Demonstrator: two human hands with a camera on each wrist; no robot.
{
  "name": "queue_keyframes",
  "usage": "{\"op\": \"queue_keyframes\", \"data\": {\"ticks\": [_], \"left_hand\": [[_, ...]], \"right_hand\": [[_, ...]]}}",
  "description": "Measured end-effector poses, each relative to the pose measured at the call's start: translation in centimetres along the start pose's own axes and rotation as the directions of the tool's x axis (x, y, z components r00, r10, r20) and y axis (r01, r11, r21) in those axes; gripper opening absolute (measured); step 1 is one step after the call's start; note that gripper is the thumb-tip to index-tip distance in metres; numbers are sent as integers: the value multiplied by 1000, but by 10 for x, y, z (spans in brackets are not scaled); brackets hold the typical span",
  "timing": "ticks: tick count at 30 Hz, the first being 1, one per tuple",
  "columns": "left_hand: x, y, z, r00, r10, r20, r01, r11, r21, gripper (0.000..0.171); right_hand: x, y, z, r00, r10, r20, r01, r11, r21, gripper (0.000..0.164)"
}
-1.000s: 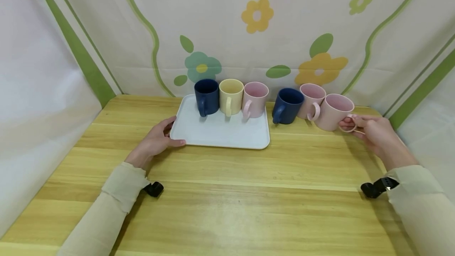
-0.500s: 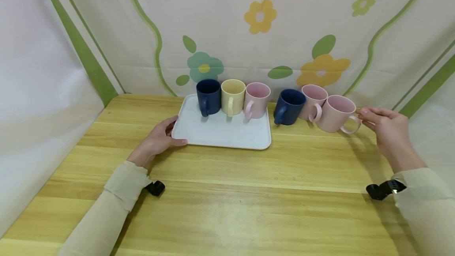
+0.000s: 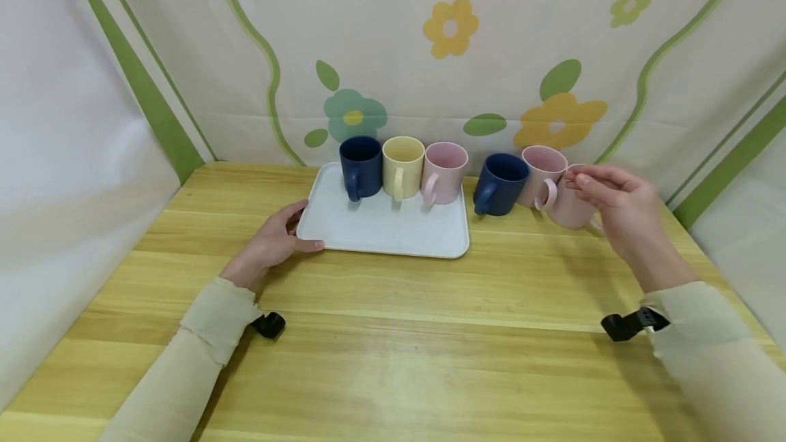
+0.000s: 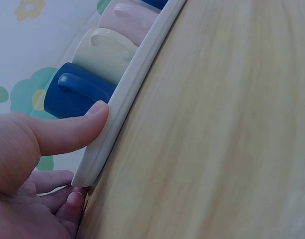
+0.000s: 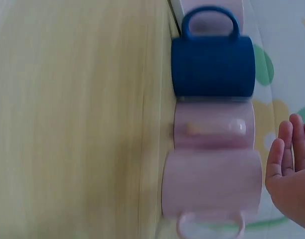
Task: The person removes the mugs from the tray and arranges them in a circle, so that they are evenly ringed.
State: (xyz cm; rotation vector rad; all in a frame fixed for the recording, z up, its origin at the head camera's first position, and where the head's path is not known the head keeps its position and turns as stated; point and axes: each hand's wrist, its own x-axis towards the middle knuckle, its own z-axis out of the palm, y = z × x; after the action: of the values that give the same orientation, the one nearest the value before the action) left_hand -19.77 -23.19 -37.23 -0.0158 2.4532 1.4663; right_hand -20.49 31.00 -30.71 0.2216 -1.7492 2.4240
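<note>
Head view: left hand (image 3: pixel 270 241) pinches tray (image 3: pixel 381 227) by near-left corner. Right hand (image 3: pixel 629 210) — fingers straight — hangs above rightmost pink mug (image 3: pixel 569 212), far edge of table (image 3: pixel 381 367).

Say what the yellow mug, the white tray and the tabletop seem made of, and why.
Yellow mug: probably glazed ceramic; smooth, evenly coloured, softly shiny.
White tray: perhaps plastic or melamine; plain, smooth, with rounded corners.
Tabletop: wood or wood-look laminate; streaked grain, slight sheen.
</note>
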Motion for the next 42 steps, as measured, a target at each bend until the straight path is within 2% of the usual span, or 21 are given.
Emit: {"op": "queue_keyframes", "data": {"ticks": [6, 10, 14, 19, 26, 32, 37, 42], "left_hand": [[1, 0, 0, 1000, 6, 9, -6, 1000, 3, 109], [1, 0, 0, 1000, -1, 7, 1, 1000, 10, 109], [0, 1, 0, 1000, -5, 7, 5, 1000, 17, 109], [-1, 3, 0, 1000, -1, 14, 1, 1000, 18, 110], [-3, 3, -1, 1000, -3, 23, 2, 1000, 26, 109], [-5, 1, 0, 1000, 5, 22, -6, 999, 37, 108], [-5, 1, 0, 999, 22, 23, -23, 999, 28, 107], [-4, 2, 1, 999, 27, 21, -28, 999, 33, 106]], "right_hand": [[-1, 13, 37, 993, 19, 117, -14, 999, -46, 23], [-1, 19, 64, 986, 71, 152, -54, 992, -114, 24], [-3, 27, 86, 971, 118, 207, -82, 981, -177, 29], [-3, 37, 105, 951, 177, 253, -120, 967, -225, 37], [-3, 56, 122, 924, 273, 266, -195, 938, -287, 52], [-1, 69, 135, 907, 331, 262, -268, 931, -249, 52], [2, 77, 143, 898, 380, 223, -327, 913, -242, 51], [5, 85, 151, 888, 422, 185, -389, 902, -188, 48]]}}
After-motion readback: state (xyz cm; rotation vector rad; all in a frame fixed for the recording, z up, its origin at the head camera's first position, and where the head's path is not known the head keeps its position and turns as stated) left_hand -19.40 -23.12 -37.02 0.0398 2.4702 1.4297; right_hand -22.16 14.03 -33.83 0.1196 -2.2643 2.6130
